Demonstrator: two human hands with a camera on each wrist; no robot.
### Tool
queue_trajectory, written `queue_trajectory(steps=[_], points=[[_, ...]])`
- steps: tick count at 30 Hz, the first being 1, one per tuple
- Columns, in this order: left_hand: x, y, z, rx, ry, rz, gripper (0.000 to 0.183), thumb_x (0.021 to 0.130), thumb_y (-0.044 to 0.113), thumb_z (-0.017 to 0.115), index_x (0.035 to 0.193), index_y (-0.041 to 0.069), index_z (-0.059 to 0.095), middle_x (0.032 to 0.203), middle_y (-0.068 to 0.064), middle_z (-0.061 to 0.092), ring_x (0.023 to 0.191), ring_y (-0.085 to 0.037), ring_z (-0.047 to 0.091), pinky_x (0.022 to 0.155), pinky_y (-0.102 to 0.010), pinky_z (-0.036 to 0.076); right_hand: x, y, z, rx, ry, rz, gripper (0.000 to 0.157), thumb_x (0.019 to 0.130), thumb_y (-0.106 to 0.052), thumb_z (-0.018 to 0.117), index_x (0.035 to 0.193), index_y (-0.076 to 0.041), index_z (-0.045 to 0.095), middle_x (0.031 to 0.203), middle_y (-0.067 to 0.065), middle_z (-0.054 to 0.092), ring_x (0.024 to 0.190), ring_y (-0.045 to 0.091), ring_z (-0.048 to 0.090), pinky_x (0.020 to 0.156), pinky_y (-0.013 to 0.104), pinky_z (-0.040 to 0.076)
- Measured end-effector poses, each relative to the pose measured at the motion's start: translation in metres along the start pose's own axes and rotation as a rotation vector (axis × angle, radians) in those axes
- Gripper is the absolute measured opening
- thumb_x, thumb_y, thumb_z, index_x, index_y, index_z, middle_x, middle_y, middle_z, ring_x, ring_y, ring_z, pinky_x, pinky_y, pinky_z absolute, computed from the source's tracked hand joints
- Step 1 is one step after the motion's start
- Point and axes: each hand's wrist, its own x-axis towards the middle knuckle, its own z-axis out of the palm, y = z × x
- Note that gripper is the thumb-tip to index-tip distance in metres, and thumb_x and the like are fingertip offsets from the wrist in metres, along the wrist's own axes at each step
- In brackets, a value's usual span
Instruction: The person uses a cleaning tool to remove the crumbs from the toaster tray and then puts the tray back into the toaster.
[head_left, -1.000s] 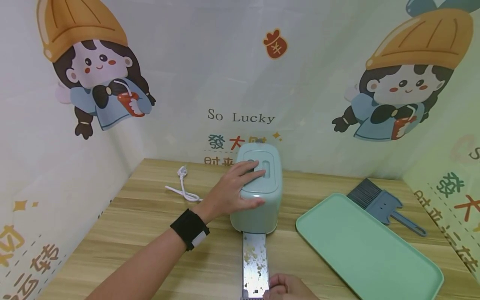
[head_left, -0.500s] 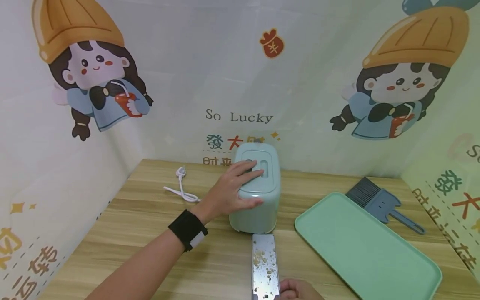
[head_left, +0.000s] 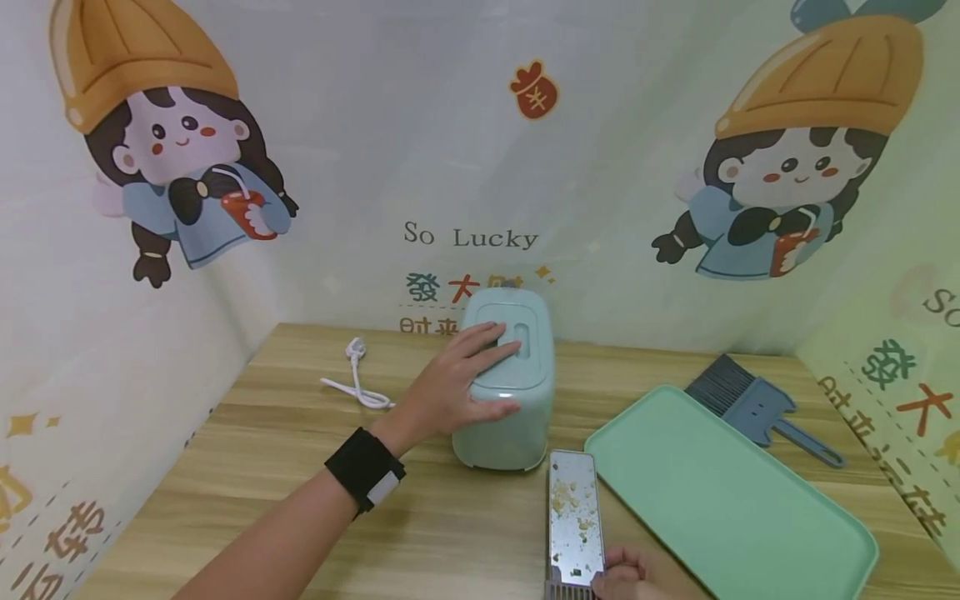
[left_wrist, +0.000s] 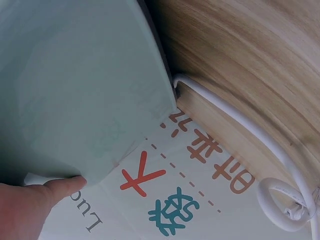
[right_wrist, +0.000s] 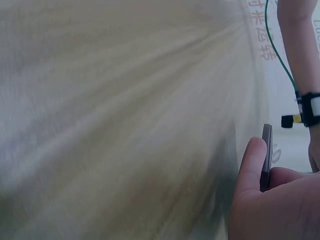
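A pale green toaster [head_left: 501, 437] with a lid over its top stands near the back of the table. My left hand [head_left: 450, 379] rests on it with fingers spread over the lid and the thumb across the front. At the lower right, my right hand [head_left: 630, 573] pinches the crumb tray [head_left: 575, 542] by its grey near end. Yellowish and dark crumbs lie scattered on this long metal tray, which is fully out of the toaster. In the right wrist view the thin grey end [right_wrist: 267, 155] shows between thumb and fingers.
A flat green tray [head_left: 727, 492] lies to the right, close beside the crumb tray. Past it sits a blue-grey brush [head_left: 757, 408] with dark bristles. The toaster's white cord and plug [head_left: 360, 375] lie at left. A printed cloth [head_left: 375, 167] hangs behind the table.
My right hand has drawn the crumb tray clear of the toaster's base and moved it right, towards the green tray. The left hand stays on the toaster.
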Motion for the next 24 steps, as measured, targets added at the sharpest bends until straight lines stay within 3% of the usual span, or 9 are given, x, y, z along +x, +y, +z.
queue_trajectory(steps=[4,8,11,14,18,24], points=[[-0.005,0.005,-0.004,0.031,-0.016,-0.035,0.076,0.085,0.066,0.056,0.143,0.018,0.044,0.149,-0.008,0.035,0.137,-0.026,0.025,0.106,-0.049,0.033,-0.005,-0.029,-0.004,0.051,0.072,0.078,0.044,0.092,-0.01,0.059,0.121,0.015,0.036,0.093,0.008,0.057,0.086,0.019,0.061,0.079,0.038,0.055],[-0.012,0.016,-0.009,0.068,-0.01,-0.054,0.075,0.089,0.066,0.049,0.145,0.018,0.04,0.149,-0.006,0.035,0.136,-0.027,0.026,0.107,-0.046,0.032,-0.004,-0.049,-0.01,0.201,0.046,0.004,0.042,0.095,-0.001,0.053,0.123,0.014,0.025,0.094,0.013,0.053,0.09,0.026,0.062,0.085,0.04,0.053],[-0.021,0.024,-0.012,0.097,0.028,-0.052,0.075,0.091,0.065,0.046,0.146,0.014,0.037,0.15,-0.007,0.033,0.136,-0.027,0.027,0.109,-0.044,0.03,-0.001,-0.06,-0.016,0.192,0.055,-0.056,0.042,0.096,-0.001,0.052,0.124,0.014,0.025,0.1,0.019,0.057,0.093,0.033,0.063,0.085,0.039,0.053],[-0.034,0.034,-0.014,0.114,0.107,-0.055,0.072,0.091,0.057,0.054,0.143,0.009,0.039,0.148,-0.01,0.035,0.134,-0.029,0.029,0.109,-0.043,0.029,0.001,-0.07,-0.018,0.176,0.113,-0.071,0.046,0.095,-0.003,0.053,0.127,0.014,0.025,0.105,0.021,0.057,0.095,0.032,0.063,0.086,0.039,0.052],[-0.051,0.05,-0.018,0.099,0.199,-0.098,0.051,0.088,0.037,0.064,0.129,0.008,0.052,0.133,-0.008,0.047,0.126,-0.026,0.037,0.106,-0.04,0.032,0.003,-0.079,-0.019,0.164,0.19,-0.076,0.048,0.094,-0.003,0.054,0.13,0.012,0.026,0.107,0.024,0.055,0.094,0.032,0.063,0.086,0.04,0.052],[-0.07,0.075,-0.013,0.044,0.225,-0.177,0.022,0.083,0.023,0.064,0.104,0.015,0.061,0.108,0.003,0.056,0.106,-0.019,0.046,0.087,-0.037,0.044,0.006,-0.085,-0.021,0.189,0.211,-0.091,0.044,0.095,-0.002,0.053,0.128,0.012,0.028,0.11,0.026,0.052,0.096,0.032,0.062,0.087,0.039,0.052]])
